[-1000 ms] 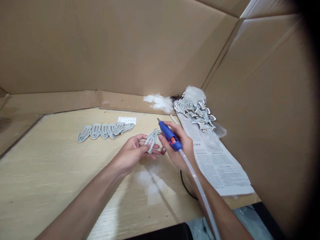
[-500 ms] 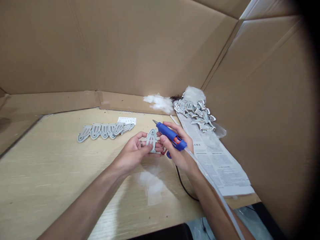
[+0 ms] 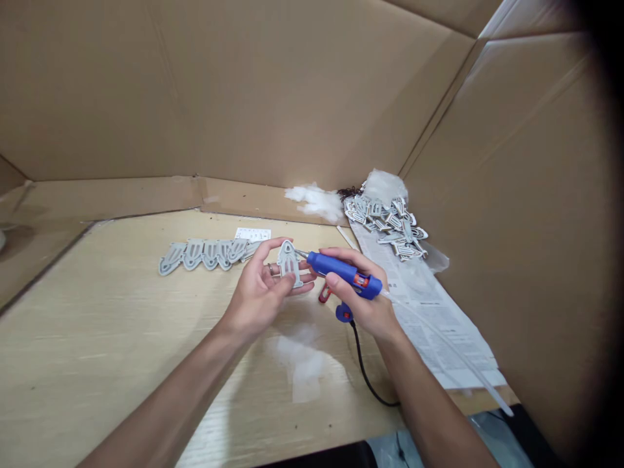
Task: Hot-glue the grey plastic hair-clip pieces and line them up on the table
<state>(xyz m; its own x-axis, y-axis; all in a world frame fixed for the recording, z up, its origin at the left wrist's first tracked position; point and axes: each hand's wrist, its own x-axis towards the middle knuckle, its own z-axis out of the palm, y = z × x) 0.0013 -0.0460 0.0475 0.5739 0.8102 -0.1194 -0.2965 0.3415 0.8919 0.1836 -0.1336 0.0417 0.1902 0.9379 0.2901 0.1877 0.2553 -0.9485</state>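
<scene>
My left hand (image 3: 260, 286) grips a flat grey piece (image 3: 288, 265) with a pointed top and slots cut through it, thumb on its face and fingers behind. In my right hand (image 3: 365, 292) is a blue glue gun (image 3: 334, 268) with a red trigger, its metal nozzle pointing left at the upper part of the piece. Whether the tip touches cannot be made out. A long translucent glue stick (image 3: 453, 348) runs out of the gun's back, and a black cord (image 3: 361, 364) hangs from its handle.
A row of similar grey pieces (image 3: 209, 253) lies at the left by a white printed card (image 3: 253, 234). A pile of pieces (image 3: 387, 221) sits at the back right on newspaper (image 3: 439, 325). White fluff (image 3: 316, 200) lies by the cardboard wall (image 3: 302, 91).
The glue gun has turned from pointing up-left to nearly level, bringing its nozzle to the piece's upper part. My left hand has raised the piece slightly. The glue stick has swung outward.
</scene>
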